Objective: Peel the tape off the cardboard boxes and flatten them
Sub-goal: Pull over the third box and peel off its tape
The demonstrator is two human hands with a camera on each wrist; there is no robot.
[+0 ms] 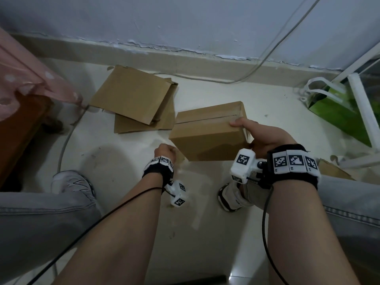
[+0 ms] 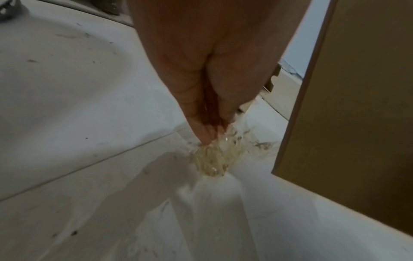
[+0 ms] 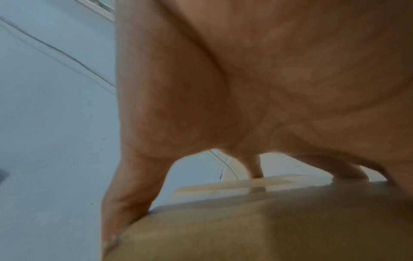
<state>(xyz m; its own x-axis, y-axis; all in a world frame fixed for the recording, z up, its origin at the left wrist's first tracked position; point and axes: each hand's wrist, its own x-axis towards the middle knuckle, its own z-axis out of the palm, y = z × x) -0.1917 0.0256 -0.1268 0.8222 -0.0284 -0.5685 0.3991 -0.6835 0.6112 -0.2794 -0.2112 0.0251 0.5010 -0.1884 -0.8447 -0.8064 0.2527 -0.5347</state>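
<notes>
Right hand (image 1: 265,138) clamps fingers and thumb over the right end of the box (image 1: 209,130), held above the floor, while left-hand fingers (image 2: 208,130) pinch a crumpled tape wad (image 2: 212,159) just off its lower-left corner.

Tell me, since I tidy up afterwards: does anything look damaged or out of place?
Paint is flaking off the wall above the skirting. A grey cable trails onto the floor. The left hand pinches crumpled clear tape.

The brown cardboard box (image 1: 207,130) was still assembled, tilted up off the floor, clear tape along its top seam. A crumpled wad of tape (image 2: 212,159) hung beside it. Two flattened boxes (image 1: 135,101) lay stacked near the wall.
</notes>
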